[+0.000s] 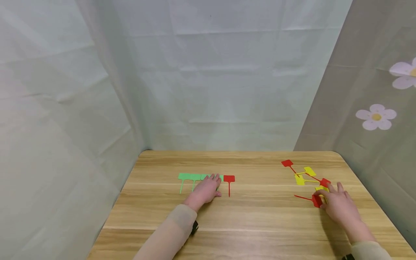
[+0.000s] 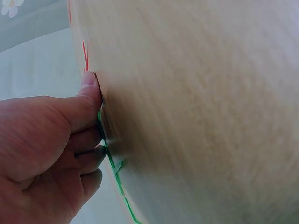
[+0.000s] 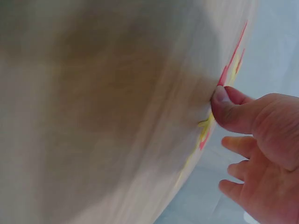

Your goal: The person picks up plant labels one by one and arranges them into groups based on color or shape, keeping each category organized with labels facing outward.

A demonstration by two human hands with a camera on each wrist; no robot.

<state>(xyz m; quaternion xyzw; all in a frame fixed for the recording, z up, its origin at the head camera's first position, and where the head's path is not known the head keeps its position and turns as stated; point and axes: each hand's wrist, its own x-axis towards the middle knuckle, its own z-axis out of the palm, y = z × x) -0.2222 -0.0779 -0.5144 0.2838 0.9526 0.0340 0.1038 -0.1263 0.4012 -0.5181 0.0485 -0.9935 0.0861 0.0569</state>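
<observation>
Flat T-shaped plastic plant labels lie on the wooden table. A row of green plant labels [image 1: 184,176] sits left of centre, heads edge to edge, stems toward the person. My left hand [image 1: 204,189] rests on the right part of that row with fingers extended, partly hiding the labels. Just right of it, a red plant label [image 1: 229,178] adjoins the green row. On the right, my right hand [image 1: 341,207] pinches the head of another red plant label [image 1: 316,201] between thumb and index finger, its stem pointing left. A yellow plant label [image 1: 320,188] is partly hidden beneath that hand.
Beyond the right hand lies a loose pile of labels, with a red label [image 1: 287,163], a yellow label [image 1: 309,171] and others crossing. The wooden table [image 1: 260,224] ends at a pale curtain [image 1: 227,90] behind and at both sides.
</observation>
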